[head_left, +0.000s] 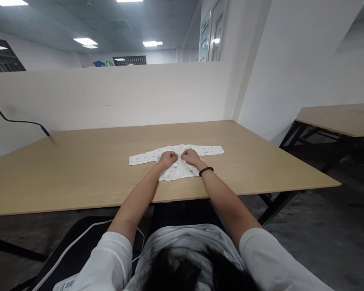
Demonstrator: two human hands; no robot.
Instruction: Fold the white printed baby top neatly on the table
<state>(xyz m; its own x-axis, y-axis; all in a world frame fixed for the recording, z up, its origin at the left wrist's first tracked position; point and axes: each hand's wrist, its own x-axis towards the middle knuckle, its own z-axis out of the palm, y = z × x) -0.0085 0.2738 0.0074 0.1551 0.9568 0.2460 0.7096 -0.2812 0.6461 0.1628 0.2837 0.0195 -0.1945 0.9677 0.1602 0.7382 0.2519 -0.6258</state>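
Note:
A small white baby shirt (pixel 172 173) with a faint printed pattern lies spread on the table, its two long sleeves stretched out to the sides and its front parted along the middle. My left hand (pixel 168 159) pinches the left front edge near the chest. Opposite it, close by, my right hand (pixel 191 157) pinches the right front edge; a dark beaded bracelet circles that wrist. The fingertips of both hands almost meet over the front opening. Whether a fastener sits between them is too small to tell.
The light wooden table (pixel 87 169) reaches back to a low white partition (pixel 133 97). A black cable (pixel 21 121) hangs at the left. Another table (pixel 342 119) stands to the right. By my left side, a white cord (pixel 75 238) runs over a black chair (pixel 79 230).

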